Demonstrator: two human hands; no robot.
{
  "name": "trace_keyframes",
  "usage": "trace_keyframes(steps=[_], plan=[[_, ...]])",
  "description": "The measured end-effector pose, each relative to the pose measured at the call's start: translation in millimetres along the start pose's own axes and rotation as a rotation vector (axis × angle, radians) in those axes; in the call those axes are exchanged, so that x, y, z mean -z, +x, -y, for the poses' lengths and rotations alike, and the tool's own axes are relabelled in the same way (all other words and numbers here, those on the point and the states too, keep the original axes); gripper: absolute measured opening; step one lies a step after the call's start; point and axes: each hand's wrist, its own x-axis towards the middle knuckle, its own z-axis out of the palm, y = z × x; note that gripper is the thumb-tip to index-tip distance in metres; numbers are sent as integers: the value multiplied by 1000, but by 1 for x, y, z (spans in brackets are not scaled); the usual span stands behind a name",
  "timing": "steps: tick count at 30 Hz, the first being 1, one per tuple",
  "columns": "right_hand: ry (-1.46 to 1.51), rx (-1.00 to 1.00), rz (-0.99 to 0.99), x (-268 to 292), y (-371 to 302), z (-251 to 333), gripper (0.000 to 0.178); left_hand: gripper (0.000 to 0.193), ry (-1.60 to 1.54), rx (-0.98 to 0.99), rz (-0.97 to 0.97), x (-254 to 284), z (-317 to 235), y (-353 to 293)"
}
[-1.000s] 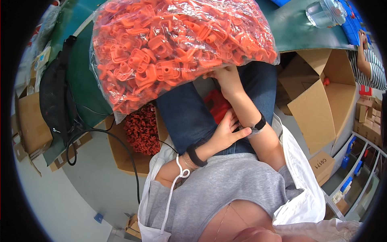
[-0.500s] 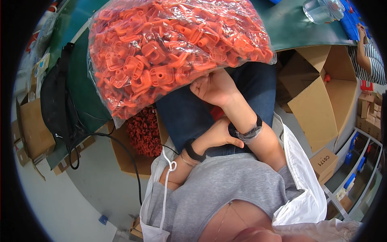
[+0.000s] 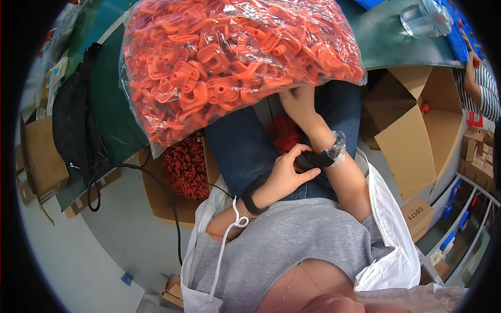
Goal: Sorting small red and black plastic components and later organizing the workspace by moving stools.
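My left hand (image 3: 288,175) reaches across my lap to my right wrist. Its thumb and forefinger are at the black wristband (image 3: 319,158) there, holding the band between them. Crumpled clear plastic (image 3: 339,146) sits against that band. My right hand (image 3: 300,104) is raised at the lower edge of a big clear bag (image 3: 240,57) packed with orange plastic parts. The bag hides its fingertips, so their grip cannot be made out. A second black band (image 3: 254,195) circles my left wrist. Something red (image 3: 285,133) shows between my knees.
The bag overhangs the green table (image 3: 376,44). A black pouch (image 3: 75,115) with a cable lies at left. An open carton (image 3: 156,193) holds smaller red parts. Another open carton (image 3: 407,141) stands right, near a clear jar (image 3: 425,21) and a person's striped sleeve (image 3: 485,91).
My right hand has turned and shifted slightly right along the bag's lower edge. My left hand has moved from around the right wrist to its black band, fingers more visible.
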Motion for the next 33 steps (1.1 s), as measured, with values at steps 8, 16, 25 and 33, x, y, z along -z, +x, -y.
trace_keyframes(steps=[8,16,25,33], plan=[[-428,287,170,-7,-3,7,31,38,51,82,75,7,-2,1],[6,73,88,-6,1,0,13,39,-349,88,-56,-1,12,-4],[441,-563,32,-10,2,-14,15,29,-462,190,21,8,13,2],[512,-549,-40,-20,-1,-22,17,47,-422,124,-83,2,20,1]])
